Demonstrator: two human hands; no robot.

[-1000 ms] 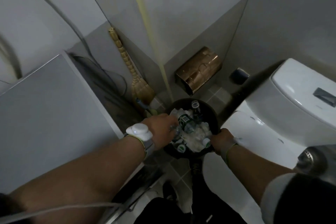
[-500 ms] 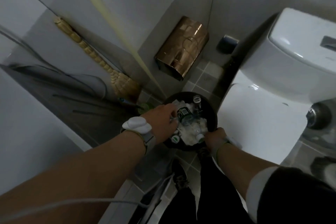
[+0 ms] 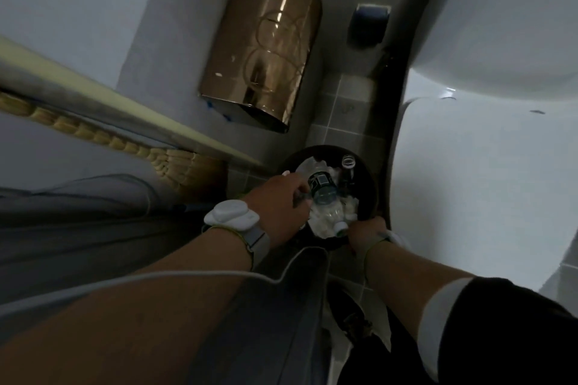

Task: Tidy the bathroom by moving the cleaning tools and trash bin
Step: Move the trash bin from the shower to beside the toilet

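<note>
Fingers of both hands, left [image 3: 278,208] and right [image 3: 364,233], clamped on opposite rims of the trash bin [image 3: 369,194].

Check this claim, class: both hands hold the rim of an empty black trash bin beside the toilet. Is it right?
One error: the trash bin is not empty. The head view shows bottles and crumpled paper inside. Left hand and right hand do hold its rim beside the toilet.

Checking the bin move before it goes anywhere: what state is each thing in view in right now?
trash bin: upright, full of bottles and tissue
left hand: grip on the bin's left rim
right hand: grip on the bin's near-right rim
broom: leaning against the wall
toilet: lid closed
paper dispenser: closed, wall-mounted
</note>
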